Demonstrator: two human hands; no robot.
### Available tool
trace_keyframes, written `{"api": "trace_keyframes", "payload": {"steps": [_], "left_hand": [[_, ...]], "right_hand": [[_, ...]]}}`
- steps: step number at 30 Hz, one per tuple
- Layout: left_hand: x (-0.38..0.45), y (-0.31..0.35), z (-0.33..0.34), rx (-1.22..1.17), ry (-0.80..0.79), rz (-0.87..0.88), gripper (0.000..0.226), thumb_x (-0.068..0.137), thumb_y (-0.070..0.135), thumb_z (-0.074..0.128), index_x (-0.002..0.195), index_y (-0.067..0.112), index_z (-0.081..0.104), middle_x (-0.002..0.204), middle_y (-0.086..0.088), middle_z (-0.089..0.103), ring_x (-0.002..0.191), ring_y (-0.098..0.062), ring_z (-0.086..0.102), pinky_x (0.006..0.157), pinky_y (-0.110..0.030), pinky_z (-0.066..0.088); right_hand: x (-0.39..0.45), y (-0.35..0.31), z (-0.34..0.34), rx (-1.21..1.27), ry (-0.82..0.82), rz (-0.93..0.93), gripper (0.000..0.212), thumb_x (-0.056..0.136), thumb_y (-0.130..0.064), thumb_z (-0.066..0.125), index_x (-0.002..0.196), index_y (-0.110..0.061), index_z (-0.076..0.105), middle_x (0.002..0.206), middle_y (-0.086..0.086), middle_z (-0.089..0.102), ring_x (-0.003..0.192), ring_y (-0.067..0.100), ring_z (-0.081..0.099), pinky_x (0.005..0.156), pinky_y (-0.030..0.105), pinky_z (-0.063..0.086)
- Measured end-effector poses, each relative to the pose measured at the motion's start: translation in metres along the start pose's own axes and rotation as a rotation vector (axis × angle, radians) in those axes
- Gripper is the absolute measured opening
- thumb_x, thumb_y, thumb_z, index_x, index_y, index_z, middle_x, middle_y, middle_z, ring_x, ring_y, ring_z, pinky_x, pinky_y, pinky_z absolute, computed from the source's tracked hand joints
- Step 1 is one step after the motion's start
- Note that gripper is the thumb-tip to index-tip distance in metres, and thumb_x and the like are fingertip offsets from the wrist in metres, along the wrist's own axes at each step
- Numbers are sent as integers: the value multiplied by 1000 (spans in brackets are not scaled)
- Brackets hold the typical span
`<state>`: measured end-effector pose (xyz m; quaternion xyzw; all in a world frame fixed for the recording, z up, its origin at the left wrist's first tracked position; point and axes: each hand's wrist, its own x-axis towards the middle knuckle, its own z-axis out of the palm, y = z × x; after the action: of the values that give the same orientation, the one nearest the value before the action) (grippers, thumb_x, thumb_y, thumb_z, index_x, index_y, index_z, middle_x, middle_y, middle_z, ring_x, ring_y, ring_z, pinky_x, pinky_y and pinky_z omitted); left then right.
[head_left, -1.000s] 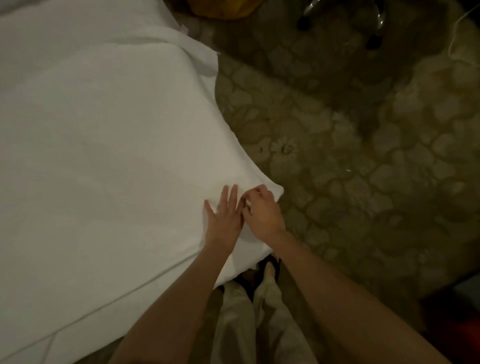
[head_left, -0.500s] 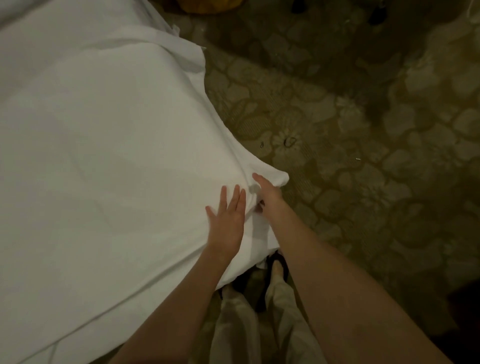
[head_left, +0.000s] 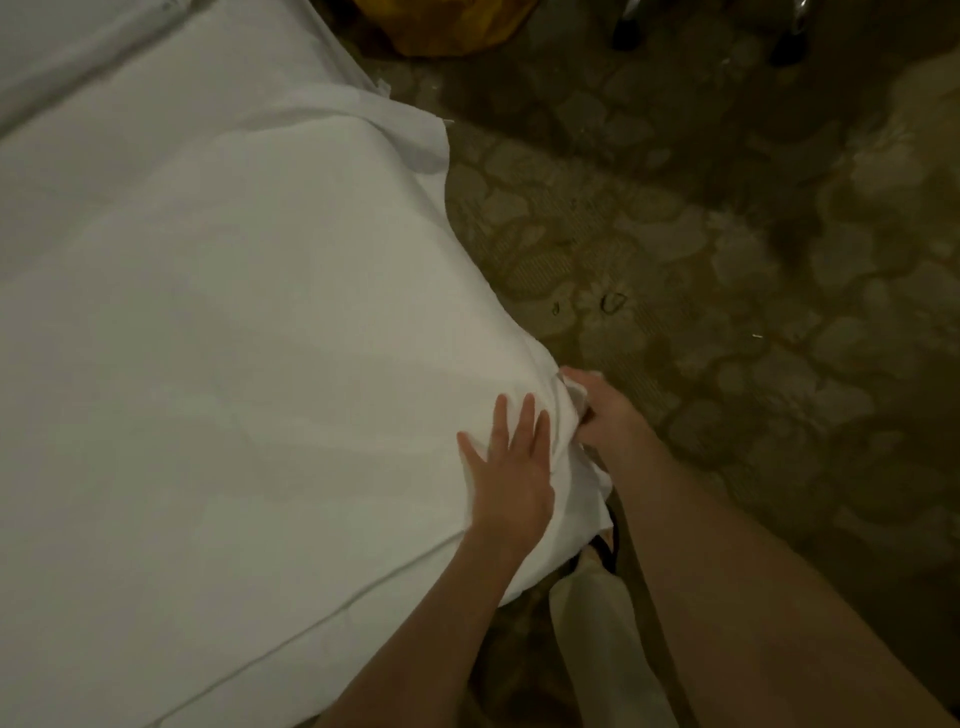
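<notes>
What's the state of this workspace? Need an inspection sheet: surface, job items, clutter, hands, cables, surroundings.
Surface: white bed sheet, spread out and mostly smooth, creased towards the near corner.
Job's things: sheet corner, bunched up between the two hands.
Clutter: small dark loop on the carpet; yellow-orange bundle, cut off by the top edge.
Grippers: left hand lies flat on the sheet beside the corner; right hand grips the bunched corner.
Cables: nothing seen.
Surroundings: patterned carpet; dark castors at the top; the person's light trousers beside the bed edge.
</notes>
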<state>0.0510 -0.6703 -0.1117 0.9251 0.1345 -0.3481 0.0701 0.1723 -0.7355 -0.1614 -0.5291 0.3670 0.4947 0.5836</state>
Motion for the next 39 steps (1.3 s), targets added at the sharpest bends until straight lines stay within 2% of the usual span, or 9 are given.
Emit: {"api": "trace_keyframes", "payload": {"steps": [4,8,13,16,20,25,29,33,39], "left_hand": [[2,1,5,-88,25,23,86,93,53,41,152,21,-13,157,-3,-25,143,-32,-24,107,-69,-1],[-1,-10,3,-236,101,78,93,75,73,19,149,31,-17,160,4,-18,143,-23,-25,109,-66,-1],[-5,-22,-35,-1265,101,15,78,83,65,48,145,38,10,158,8,17,147,-15,14,120,-47,7],[-8,-42,-78,-1786,124,-186,59,95,45,49,148,27,30,151,4,35,136,-17,37,116,-42,27],[-31,-93,-122,-2043,145,-272,49,90,57,43,130,31,53,127,9,59,109,-18,60,91,-43,47],[-95,-208,-132,-2405,381,-285,54,85,59,48,117,19,64,102,-3,68,91,-17,63,75,-30,49],[-151,-295,-95,-2062,557,-471,39,95,10,54,128,21,35,143,-6,42,100,2,53,59,-2,44],[-183,-358,-41,-1781,139,-429,100,55,67,79,135,17,45,134,-3,53,115,-15,51,87,-24,47],[-188,-361,52,-1148,-63,-340,100,73,40,80,151,23,19,147,-6,39,131,-24,42,105,-32,37]], "right_hand": [[45,11,-16,214,-85,26,55,67,-48,75,118,-29,62,127,2,61,113,16,60,104,41,45],[-16,-5,11,356,-59,64,20,88,-26,65,102,-12,67,99,13,67,93,28,61,76,42,51],[-56,-25,36,386,-139,-117,24,88,-7,55,107,1,68,105,18,68,94,34,66,87,45,54],[-89,-39,66,163,-98,-208,34,84,-4,57,117,2,59,107,18,66,99,36,62,89,46,52],[-135,-31,131,-210,-186,-437,14,88,-1,54,98,-5,64,81,6,66,68,17,65,55,23,53],[-168,44,218,-786,-423,-704,22,89,-25,57,96,-10,73,90,6,73,82,20,69,76,39,54],[-177,127,266,-1295,-656,-903,45,91,-10,43,132,-21,57,127,4,63,108,17,62,92,31,48],[-164,215,289,-1724,-748,-885,59,89,-1,43,140,-30,47,145,-1,47,128,23,49,107,35,39],[-132,269,285,-1816,-713,-414,42,92,-17,59,134,-12,55,128,7,58,120,20,52,103,23,36]]}}
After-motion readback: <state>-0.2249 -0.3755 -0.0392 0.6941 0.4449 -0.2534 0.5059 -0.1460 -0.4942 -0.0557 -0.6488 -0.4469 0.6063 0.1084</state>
